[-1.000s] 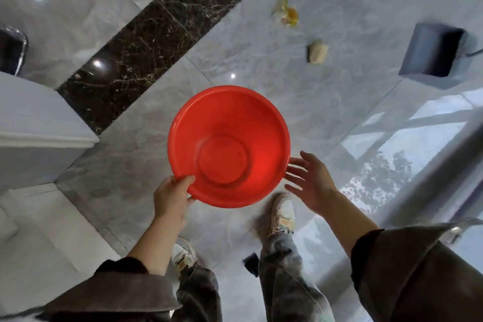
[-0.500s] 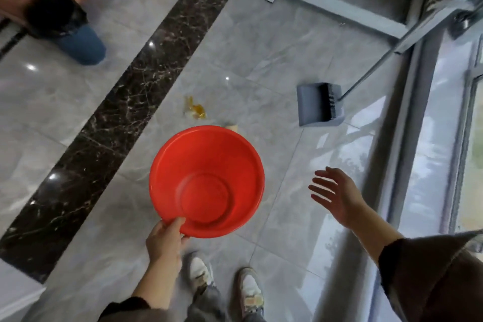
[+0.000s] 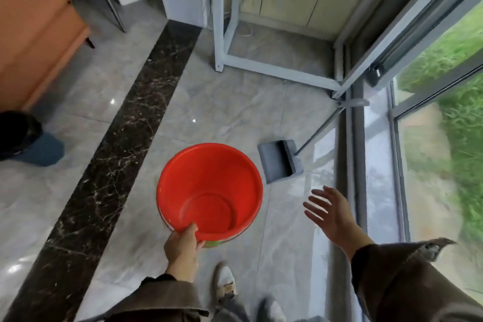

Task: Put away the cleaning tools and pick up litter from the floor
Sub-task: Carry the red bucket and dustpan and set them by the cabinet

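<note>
The left hand (image 3: 183, 244) pinched the near rim of the red basin (image 3: 209, 191) — thumb inside — and held it over the floor (image 3: 222, 112). The right hand (image 3: 330, 210) was spread wide, holding nothing, near the dustpan (image 3: 277, 162) lying by the window. Best to keep the basin level and carry it slowly to its place — then come for the dustpan.

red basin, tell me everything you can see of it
The red basin is round, glossy and looks like plastic, with a thin rolled rim, sloping walls and a flat circular bottom. It is empty and looks dry. A green patch shows under its near edge. The left hand holds it in the air above the grey floor by the near rim, thumb inside, tilted slightly. Nothing else touches it.
</note>
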